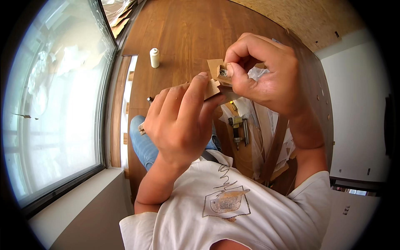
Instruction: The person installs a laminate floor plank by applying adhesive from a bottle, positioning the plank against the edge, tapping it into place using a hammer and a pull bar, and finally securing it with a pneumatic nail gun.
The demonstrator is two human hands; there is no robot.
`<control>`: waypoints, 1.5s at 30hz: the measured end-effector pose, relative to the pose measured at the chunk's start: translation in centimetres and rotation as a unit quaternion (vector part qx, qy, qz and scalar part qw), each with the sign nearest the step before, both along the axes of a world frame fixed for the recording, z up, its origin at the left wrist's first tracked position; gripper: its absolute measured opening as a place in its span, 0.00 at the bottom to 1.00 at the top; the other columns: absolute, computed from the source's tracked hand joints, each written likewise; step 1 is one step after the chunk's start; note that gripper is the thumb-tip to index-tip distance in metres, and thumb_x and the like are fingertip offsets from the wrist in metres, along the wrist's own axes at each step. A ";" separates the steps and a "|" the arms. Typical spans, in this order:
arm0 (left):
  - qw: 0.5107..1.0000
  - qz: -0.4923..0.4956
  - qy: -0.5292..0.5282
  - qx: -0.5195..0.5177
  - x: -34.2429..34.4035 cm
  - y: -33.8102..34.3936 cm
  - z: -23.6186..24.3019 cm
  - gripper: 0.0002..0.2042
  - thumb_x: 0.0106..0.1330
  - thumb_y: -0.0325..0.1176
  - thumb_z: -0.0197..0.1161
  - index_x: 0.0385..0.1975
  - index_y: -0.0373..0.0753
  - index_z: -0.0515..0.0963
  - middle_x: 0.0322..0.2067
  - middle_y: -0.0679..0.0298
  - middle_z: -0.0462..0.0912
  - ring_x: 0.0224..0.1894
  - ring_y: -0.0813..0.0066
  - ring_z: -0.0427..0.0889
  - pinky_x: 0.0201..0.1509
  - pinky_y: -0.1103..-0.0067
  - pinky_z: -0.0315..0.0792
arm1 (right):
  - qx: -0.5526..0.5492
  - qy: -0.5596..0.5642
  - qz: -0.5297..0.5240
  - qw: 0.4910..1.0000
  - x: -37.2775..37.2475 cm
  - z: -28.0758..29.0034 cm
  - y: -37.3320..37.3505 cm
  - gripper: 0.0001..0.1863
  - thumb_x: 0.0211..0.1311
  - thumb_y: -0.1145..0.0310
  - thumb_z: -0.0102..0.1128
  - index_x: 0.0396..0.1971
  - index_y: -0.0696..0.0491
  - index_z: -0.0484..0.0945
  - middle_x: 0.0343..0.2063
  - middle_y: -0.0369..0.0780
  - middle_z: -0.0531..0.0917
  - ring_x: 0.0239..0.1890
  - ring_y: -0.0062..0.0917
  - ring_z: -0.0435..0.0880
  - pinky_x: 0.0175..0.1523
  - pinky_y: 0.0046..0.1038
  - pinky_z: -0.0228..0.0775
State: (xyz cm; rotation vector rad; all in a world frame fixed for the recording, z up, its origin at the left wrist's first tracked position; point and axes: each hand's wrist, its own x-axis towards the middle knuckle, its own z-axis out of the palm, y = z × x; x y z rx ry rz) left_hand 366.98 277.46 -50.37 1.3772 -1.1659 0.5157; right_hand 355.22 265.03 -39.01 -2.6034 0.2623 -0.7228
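A small brown cardboard box [215, 65] with raised, creased flaps is held up before the body, the left hand [179, 118] gripping its near side, the right hand [268, 75] pinching its open end. Smooth brown wood-grained flooring [179, 25] runs beyond, past a white cylindrical plastic bottle [154, 58], bordered left by a dark-framed glass window [71, 83]. A squiggle and framed picture mark the white fabric shirt [179, 208].

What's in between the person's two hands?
A small open cardboard box is between the left hand and the right hand, touched by both; the head view shows it.
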 end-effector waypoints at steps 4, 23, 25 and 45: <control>0.998 -0.024 0.023 0.045 -0.1 0.9 0.3 0.19 0.54 0.28 0.78 0.46 0.33 0.83 0.32 0.57 0.85 0.30 0.62 0.84 0.32 0.74 0.76 | 0.083 0.027 0.064 0.994 -0.5 0.2 0.2 0.07 0.57 0.77 0.71 0.34 0.60 0.82 0.28 0.39 0.82 0.31 0.22 0.81 0.36 0.22 0.75; 1.000 -0.011 0.005 0.011 0.2 0.6 -0.1 0.20 0.52 0.34 0.78 0.44 0.35 0.84 0.26 0.62 0.82 0.25 0.67 0.79 0.28 0.75 0.74 | -0.040 -0.014 0.136 0.990 0.0 -0.9 -0.2 0.04 0.59 0.83 0.64 0.34 0.61 0.81 0.29 0.43 0.83 0.29 0.30 0.82 0.34 0.28 0.73; 1.000 -0.015 -0.002 0.006 0.3 0.7 -0.1 0.20 0.53 0.35 0.78 0.45 0.35 0.85 0.26 0.63 0.82 0.26 0.67 0.80 0.29 0.74 0.74 | -0.033 -0.021 0.133 0.990 0.0 -1.0 0.0 0.04 0.58 0.83 0.63 0.33 0.60 0.80 0.28 0.43 0.82 0.29 0.30 0.81 0.34 0.28 0.73; 0.991 -0.130 0.009 0.026 1.6 2.1 -0.8 0.21 0.51 0.29 0.77 0.46 0.34 0.81 0.32 0.59 0.85 0.30 0.61 0.82 0.33 0.72 0.74 | 0.236 0.109 0.137 0.956 0.3 -1.5 -0.6 0.10 0.68 0.66 0.59 0.34 0.59 0.78 0.27 0.39 0.81 0.30 0.23 0.78 0.37 0.28 0.71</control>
